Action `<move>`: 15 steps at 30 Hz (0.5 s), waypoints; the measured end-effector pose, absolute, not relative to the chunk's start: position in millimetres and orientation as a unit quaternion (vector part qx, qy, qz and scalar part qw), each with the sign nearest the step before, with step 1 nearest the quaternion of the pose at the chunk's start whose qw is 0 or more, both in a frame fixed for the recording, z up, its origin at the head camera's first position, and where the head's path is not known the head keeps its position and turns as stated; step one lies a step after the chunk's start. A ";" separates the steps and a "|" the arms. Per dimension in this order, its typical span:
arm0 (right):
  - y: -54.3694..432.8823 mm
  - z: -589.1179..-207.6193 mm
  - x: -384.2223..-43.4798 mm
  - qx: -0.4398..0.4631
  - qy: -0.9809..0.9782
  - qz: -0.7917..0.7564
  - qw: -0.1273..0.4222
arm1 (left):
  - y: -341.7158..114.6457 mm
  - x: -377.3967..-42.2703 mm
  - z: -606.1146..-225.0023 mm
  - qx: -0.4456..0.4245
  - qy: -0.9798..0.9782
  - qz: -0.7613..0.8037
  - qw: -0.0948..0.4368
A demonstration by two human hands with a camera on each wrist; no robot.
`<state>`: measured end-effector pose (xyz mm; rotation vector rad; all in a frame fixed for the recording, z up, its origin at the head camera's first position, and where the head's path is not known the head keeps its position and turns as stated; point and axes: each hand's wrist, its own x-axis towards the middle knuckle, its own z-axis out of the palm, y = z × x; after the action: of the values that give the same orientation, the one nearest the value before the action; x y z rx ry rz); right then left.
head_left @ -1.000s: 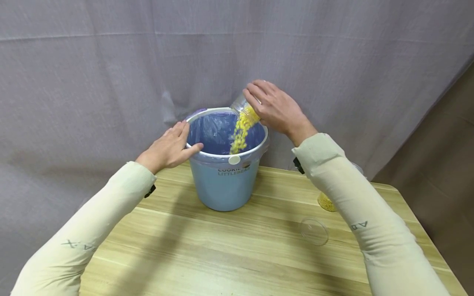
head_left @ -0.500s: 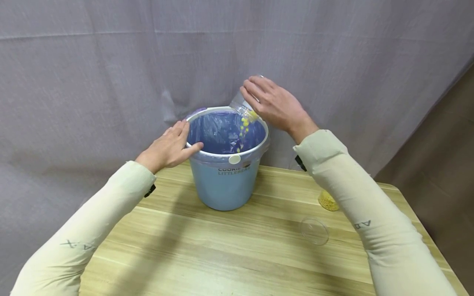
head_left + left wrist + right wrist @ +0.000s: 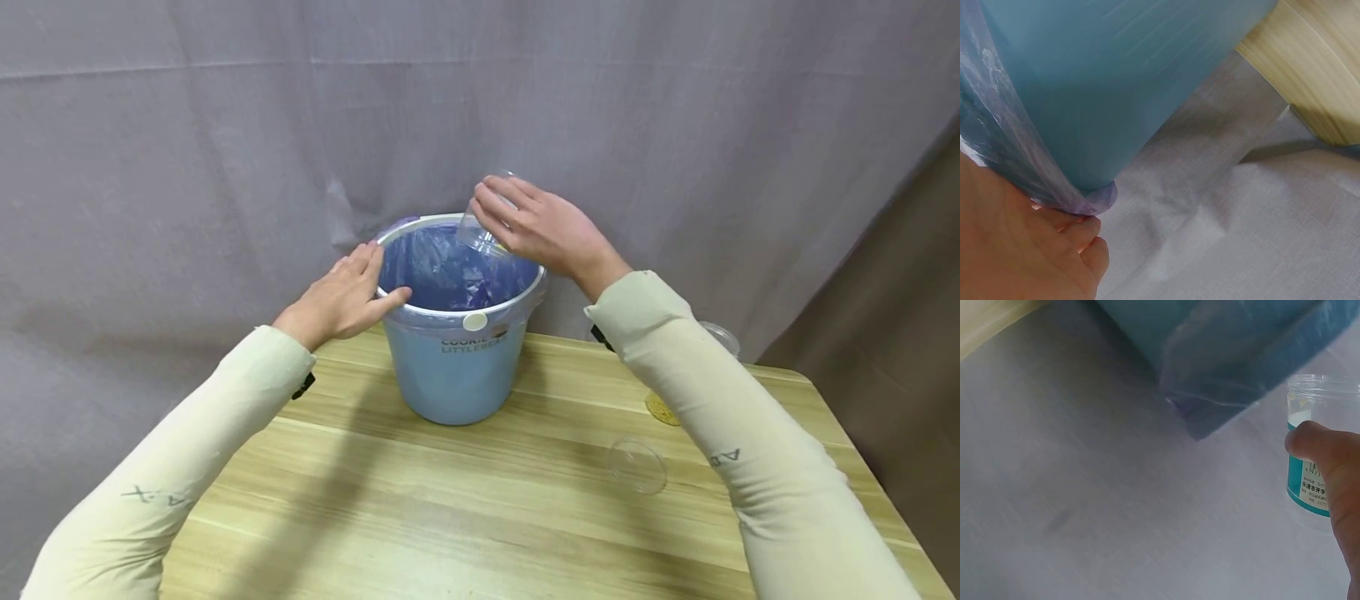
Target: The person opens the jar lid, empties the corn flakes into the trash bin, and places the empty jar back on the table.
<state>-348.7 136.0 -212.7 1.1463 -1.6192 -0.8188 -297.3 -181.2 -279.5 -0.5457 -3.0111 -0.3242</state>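
Note:
A light blue bucket lined with a thin purple bag stands on the wooden table. My left hand rests on its left rim, fingers extended and thumb along the front edge. In the left wrist view the fingers touch the overhanging bag edge. Over the bucket's right side my right hand grips a clear plastic jar, tipped mouth-down; a trace of yellow shows near its mouth. The right wrist view shows the thumb across the jar's teal label. The bucket's bottom is hidden.
A clear round lid lies flat on the wooden table. Another clear container with small yellow contents stands at the right, partly behind my right sleeve. A grey curtain hangs close behind the bucket.
The stream of yellow pieces falling from the jar has thinned and stopped, leaving the jar nearly empty. My right hand has shifted slightly left and down with it. The left hand stays put.

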 end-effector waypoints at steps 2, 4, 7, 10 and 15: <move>136.2 -211.4 -347.2 0.454 -0.674 -0.318 0.489 | -181.1 -297.2 -279.0 -0.179 -0.978 -0.105 0.032; 136.2 -212.1 -345.6 0.445 -0.677 -0.315 0.494 | -181.4 -297.2 -278.6 -0.179 -0.978 -0.106 0.033; 136.5 -218.0 -343.4 0.451 -0.675 -0.339 0.476 | -182.2 -297.2 -278.5 -0.179 -0.978 -0.104 0.033; 135.7 -222.5 -343.8 0.466 -0.668 -0.347 0.465 | -183.5 -297.1 -277.9 -0.178 -0.978 -0.102 0.032; 134.8 -219.9 -345.7 0.451 -0.676 -0.301 0.499 | -184.1 -298.0 -278.3 -0.185 -0.977 -0.103 0.034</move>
<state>-345.7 134.8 -219.9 1.0909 -1.6346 -0.7289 -298.0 -184.1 -278.3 -0.5700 -3.0038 -0.3169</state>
